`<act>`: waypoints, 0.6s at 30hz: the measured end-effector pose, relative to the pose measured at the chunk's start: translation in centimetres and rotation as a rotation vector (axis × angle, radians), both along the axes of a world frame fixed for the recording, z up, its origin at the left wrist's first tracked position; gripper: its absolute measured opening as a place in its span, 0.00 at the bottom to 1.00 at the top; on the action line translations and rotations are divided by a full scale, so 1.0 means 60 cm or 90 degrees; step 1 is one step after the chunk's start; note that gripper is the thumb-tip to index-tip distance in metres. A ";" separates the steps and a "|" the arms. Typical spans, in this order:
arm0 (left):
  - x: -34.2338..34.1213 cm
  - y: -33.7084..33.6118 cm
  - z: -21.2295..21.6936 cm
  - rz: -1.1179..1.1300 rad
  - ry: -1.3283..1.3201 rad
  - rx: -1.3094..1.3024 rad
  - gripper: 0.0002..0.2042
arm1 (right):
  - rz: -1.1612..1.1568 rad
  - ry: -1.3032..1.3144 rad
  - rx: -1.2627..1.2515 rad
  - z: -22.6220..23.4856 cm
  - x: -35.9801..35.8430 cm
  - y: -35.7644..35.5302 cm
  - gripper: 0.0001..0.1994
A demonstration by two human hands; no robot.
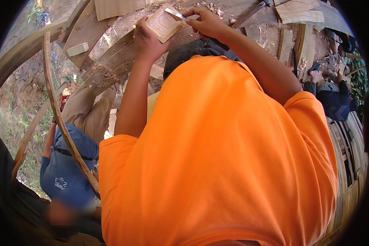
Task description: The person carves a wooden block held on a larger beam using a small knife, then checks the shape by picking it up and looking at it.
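Note:
My left hand (148, 40) is closed round the left edge of a pale, squarish wooden block (163, 24), which is tilted up in front of me. Rounded lines of carving or grain show on its face. In my right hand (207, 23), the fingers are closed on a carving tool with a narrow metal blade (175, 14). That blade lies against the block's upper right part. My grip hides most of the tool's handle, so I cannot tell whether it is a knife or a chisel.
A thick plank (110, 61) with shavings runs below my left hand, and a small wood block (78, 49) lies on a board farther left. A person in a blue shirt (71, 141) is at left, beside a curved pole (55, 94). Another person (334, 98) sits at right near boards (285, 43).

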State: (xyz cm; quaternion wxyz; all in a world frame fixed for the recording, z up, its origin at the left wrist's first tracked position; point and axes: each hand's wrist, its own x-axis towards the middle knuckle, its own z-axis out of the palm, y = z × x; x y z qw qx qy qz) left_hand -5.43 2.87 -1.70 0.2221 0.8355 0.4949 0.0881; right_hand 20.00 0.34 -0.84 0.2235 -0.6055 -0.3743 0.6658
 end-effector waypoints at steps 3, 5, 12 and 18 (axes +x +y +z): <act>-0.018 0.000 -0.006 -0.018 0.129 -0.026 0.54 | 0.053 -0.013 0.027 0.005 0.040 -0.017 0.18; -0.028 0.001 -0.009 -0.042 0.183 -0.056 0.54 | 0.089 -0.005 0.029 -0.001 0.074 -0.035 0.18; 0.004 -0.006 0.009 0.023 0.116 -0.068 0.63 | 0.048 -0.041 -0.044 0.063 0.175 -0.096 0.23; 0.055 -0.058 -0.019 0.167 0.140 0.040 0.67 | 0.005 -0.007 -0.067 0.083 0.206 -0.134 0.27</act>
